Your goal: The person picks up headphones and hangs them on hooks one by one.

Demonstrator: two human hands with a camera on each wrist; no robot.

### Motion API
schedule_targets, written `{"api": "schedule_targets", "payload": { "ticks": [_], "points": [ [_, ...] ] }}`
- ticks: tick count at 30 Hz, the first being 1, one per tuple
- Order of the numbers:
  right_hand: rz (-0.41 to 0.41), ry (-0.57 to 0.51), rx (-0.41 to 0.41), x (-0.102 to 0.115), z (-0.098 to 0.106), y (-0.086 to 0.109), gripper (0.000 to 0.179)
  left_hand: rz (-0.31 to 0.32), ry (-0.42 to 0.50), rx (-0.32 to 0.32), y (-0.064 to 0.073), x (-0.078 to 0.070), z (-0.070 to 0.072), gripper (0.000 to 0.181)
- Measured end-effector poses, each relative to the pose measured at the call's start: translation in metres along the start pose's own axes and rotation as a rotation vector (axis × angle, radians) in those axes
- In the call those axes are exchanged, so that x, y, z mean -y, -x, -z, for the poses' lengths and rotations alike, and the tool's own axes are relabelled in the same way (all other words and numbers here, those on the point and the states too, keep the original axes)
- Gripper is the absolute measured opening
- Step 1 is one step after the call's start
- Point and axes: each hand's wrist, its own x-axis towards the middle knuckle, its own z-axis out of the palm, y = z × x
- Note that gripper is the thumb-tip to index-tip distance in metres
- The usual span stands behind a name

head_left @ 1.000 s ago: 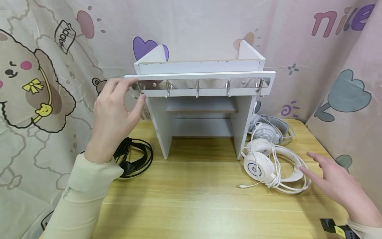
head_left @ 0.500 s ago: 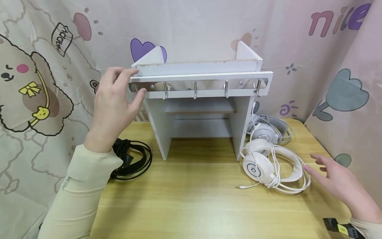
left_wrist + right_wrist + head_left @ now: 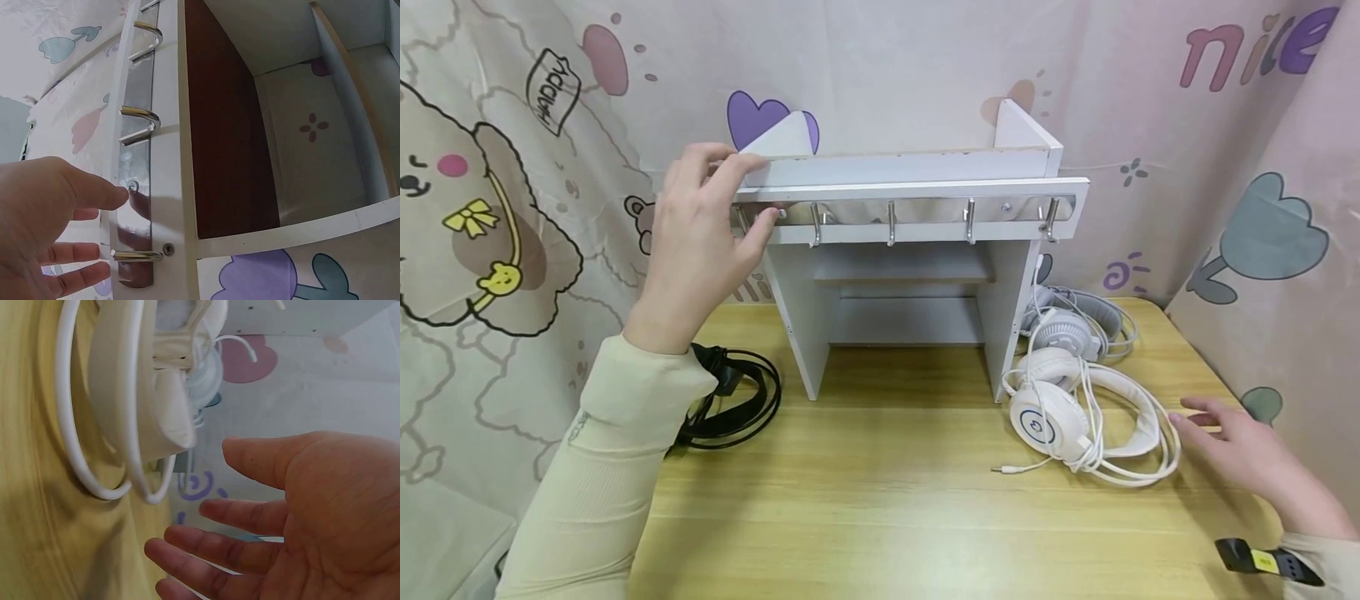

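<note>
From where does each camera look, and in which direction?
Head: on the head, looking forward and down at the shelf; left hand, right hand and sleeves show.
Left wrist: on that wrist, looking at the hooks; only the left hand shows.
Right wrist: on that wrist, looking at the white headphones; only the right hand shows.
Head and left wrist share the hooks; head and right wrist share the white headphones.

Seen from the head, the left grip (image 3: pixel 696 233) is raised near ten o'clock, thumb (image 3: pixel 756 240) parted from fingers (image 3: pixel 735 173), sleeved forearm (image 3: pixel 598 467) slanting up from eight. At four, the right grip (image 3: pixel 1243 450) points toward ten, fingers loosely extended.
</note>
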Motion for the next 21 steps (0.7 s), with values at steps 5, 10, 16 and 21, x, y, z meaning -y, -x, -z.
{"api": "schedule_targets", "payload": {
  "ticks": [5,10,16,21],
  "points": [
    [-0.002,0.012,0.040,-0.006,-0.004,-0.009,0.066,0.007,0.003,0.011,-0.003,0.002,-0.001,0.046],
    [-0.008,0.027,0.044,-0.007,-0.007,-0.014,0.062,0.012,-0.011,0.031,-0.004,0.002,0.000,0.049],
    [-0.007,0.048,0.051,-0.009,-0.009,-0.019,0.059,0.021,-0.021,0.055,-0.004,0.002,0.002,0.052],
    [-0.018,0.052,0.084,-0.011,-0.011,-0.024,0.065,0.018,-0.021,0.062,-0.005,0.002,0.002,0.052]
  ]
}}
